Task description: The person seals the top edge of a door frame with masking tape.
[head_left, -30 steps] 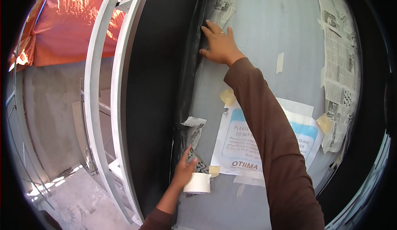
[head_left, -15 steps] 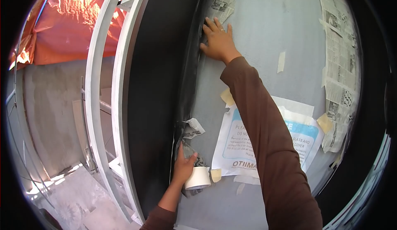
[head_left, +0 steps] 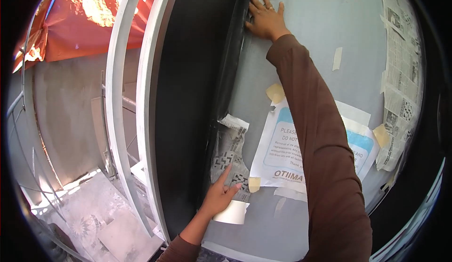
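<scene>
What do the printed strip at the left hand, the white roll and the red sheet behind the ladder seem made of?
Printed strip: matte newsprint, by its small print and ragged edge.
White roll: probably paper masking tape, smooth and pale; adhesive isn't visible.
Red sheet: likely plastic tarp, slightly glossy, creased.

Ladder (head_left: 143,97) left of frame (head_left: 190,97); notice (head_left: 282,156) between newspaper strips (head_left: 400,69).
</scene>
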The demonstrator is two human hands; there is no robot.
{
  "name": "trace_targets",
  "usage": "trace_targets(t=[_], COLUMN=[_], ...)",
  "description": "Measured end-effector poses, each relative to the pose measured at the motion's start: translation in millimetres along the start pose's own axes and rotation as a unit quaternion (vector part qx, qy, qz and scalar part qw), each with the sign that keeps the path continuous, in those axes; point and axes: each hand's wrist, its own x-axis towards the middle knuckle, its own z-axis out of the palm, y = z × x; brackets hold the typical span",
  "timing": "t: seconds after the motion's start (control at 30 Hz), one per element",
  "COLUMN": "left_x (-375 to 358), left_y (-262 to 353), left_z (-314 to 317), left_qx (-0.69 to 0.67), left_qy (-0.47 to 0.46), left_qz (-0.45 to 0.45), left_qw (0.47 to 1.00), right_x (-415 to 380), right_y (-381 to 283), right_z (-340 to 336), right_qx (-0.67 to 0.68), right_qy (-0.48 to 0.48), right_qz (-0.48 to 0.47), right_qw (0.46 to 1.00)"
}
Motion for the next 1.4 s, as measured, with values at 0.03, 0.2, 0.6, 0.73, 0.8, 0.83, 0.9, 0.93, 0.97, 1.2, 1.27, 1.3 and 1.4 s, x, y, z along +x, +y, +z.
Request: trace_targets(t=[0.03,0.2,0.6,0.73,0.8,0.83,0.9,0.93,0.97,1.2,1.27,1.3,1.4], left_x=[-2,-9,48,50,48,47,38,31,20,-11,-2,5,21], left_y=[3,-10,-53,-50,-54,-55,-47,-45,-46,-44,-52,-58,-79], left_z=[-3,-15,4,6,6,2,-5,-6,-6,-15,-18,-15,-1], left_qx=[0.003,-0.001,-0.011,-0.005,-0.015,-0.044,-0.046,-0.046,-0.029,-0.06,-0.055,-0.02,0.013], left_qy=[0.003,0.012,0.075,0.087,0.094,0.09,0.079,0.078,0.055,0.054,0.061,0.051,0.031], left_qz=[0.007,0.003,-0.014,-0.032,-0.022,-0.031,-0.049,-0.049,-0.022,-0.033,-0.048,-0.039,-0.02], left_qw=[1.0,1.0,0.997,0.996,0.995,0.995,0.995,0.995,0.998,0.996,0.995,0.998,0.999], right_x=[-3,-21,-149,-261,-299,-311,-323,-325,-328,-343,-357,-367,-382], right_y=[2,1,-64,-120,-140,-150,-160,-164,-169,-181,-177,-175,-175], right_z=[-1,-31,-61,-53,-36,-27,-8,1,8,-18,-38,-42,-52], right_qx=[0.006,0.12,0.336,0.272,0.238,0.235,0.214,0.213,0.212,0.176,0.233,0.251,0.331], right_qy=[-0.006,0.22,0.156,0.003,-0.078,-0.066,-0.134,-0.134,-0.139,-0.044,-0.029,-0.024,-0.061], right_qz=[0.0,0.024,-0.116,-0.207,-0.224,-0.198,-0.181,-0.18,-0.168,-0.051,-0.045,-0.07,-0.008], right_qw=[1.0,0.968,0.922,0.94,0.942,0.949,0.95,0.951,0.953,0.982,0.971,0.965,0.942])
